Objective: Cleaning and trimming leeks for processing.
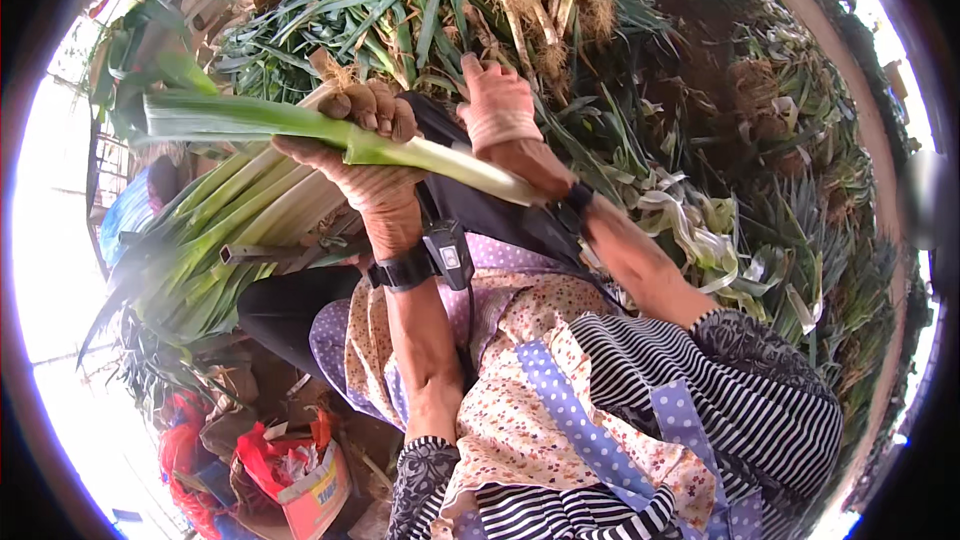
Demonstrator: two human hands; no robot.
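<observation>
A leek (465, 168) with a pale shank and green leaves lies slantwise across my left hand (362, 135). The fingers of that hand curl around it, and its leaves point left, smeared by motion. The shank's lower end meets my right forearm. Beyond the shank, my right hand (500, 108) reaches toward a heap of leeks (400, 25) with tangled roots. Its thumb stands apart from the other fingers, which are partly foreshortened, and nothing shows in them. Below and left of my left hand rests a bundle of trimmed leeks (225, 210), green leaves fanned outward.
Peeled leaf scraps (690, 230) lie right of my right forearm. More leeks (850, 270) line the far right. At lower left stands an open carton (315, 500) beside red plastic bags (185, 450). A metal tube end (235, 254) juts out beneath the bundle.
</observation>
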